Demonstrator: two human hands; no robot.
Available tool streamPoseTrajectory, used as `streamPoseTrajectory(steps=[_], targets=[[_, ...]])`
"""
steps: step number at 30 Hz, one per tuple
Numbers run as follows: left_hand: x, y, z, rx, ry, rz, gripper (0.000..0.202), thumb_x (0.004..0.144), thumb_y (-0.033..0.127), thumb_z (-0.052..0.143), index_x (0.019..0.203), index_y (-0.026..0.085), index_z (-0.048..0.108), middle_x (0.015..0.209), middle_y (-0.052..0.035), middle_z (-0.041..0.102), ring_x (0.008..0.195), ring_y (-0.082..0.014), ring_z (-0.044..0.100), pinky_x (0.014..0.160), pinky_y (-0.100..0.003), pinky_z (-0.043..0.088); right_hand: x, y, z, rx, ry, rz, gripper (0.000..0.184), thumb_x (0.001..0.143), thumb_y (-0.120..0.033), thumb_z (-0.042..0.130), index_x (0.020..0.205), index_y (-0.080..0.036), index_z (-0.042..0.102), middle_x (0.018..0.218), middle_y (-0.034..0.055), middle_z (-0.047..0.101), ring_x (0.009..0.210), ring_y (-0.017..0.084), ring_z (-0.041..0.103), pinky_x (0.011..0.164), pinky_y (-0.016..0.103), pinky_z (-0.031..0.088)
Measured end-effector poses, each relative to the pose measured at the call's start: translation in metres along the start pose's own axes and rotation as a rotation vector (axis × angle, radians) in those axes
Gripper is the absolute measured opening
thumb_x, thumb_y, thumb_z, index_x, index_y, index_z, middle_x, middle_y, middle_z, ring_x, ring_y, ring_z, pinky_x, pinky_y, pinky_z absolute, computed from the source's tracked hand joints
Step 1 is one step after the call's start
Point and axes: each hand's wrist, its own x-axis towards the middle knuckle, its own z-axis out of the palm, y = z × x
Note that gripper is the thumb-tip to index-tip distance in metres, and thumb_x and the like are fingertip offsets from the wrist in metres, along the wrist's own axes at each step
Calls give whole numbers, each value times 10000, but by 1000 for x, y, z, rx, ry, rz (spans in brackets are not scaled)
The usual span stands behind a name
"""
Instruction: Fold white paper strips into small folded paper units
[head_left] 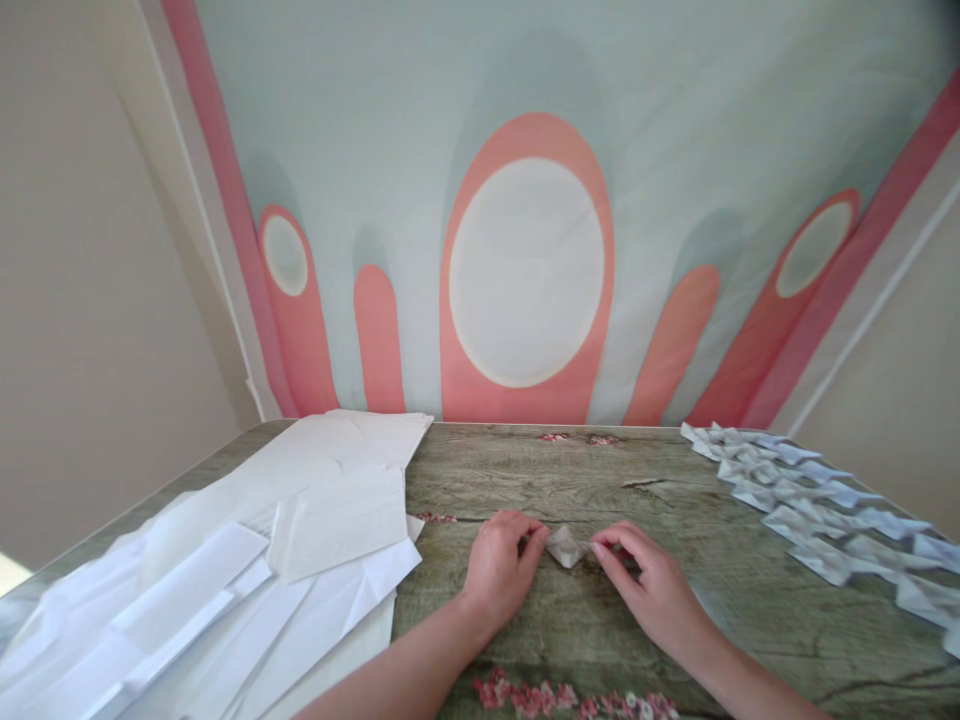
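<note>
Pinching a small folded paper point(567, 547) by one tip with the left hand point(498, 560) and by the other with the right hand point(649, 582), keeping both nearly closed. Holding it between white sheets point(351, 520) and paper shapes point(821, 564) on the counter point(510, 468).

Identifiable as an indoor papercraft area by wood-grain table point(480, 465), paper sheets point(349, 525), folded paper pieces point(821, 562), patterned backdrop point(405, 150).

The single head-worn view looks forward and down across the table point(570, 620) toward a far backdrop point(525, 270).
</note>
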Motion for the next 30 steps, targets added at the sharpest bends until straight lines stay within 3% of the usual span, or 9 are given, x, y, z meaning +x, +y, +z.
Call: streamPoseTrajectory(steps=[17, 30], targets=[[-1, -2, 4, -95, -12, -81, 174, 823, 301, 519, 881, 225, 665, 845, -7, 679, 792, -185, 601, 736, -270, 441, -1, 1, 0, 19, -21, 1, 178, 889, -328, 445, 829, -218, 571, 806, 32, 576, 771, 181, 560, 690, 286, 437], [-3, -2, 4, -118, 28, -68, 146, 801, 252, 530, 880, 203, 642, 851, -18, 664, 803, -175, 601, 752, -265, 437, -2, 0, 0, 18, -6, 18, 193, 891, -344, 443, 816, -219, 569, 813, 30, 583, 787, 180, 563, 705, 287, 431]])
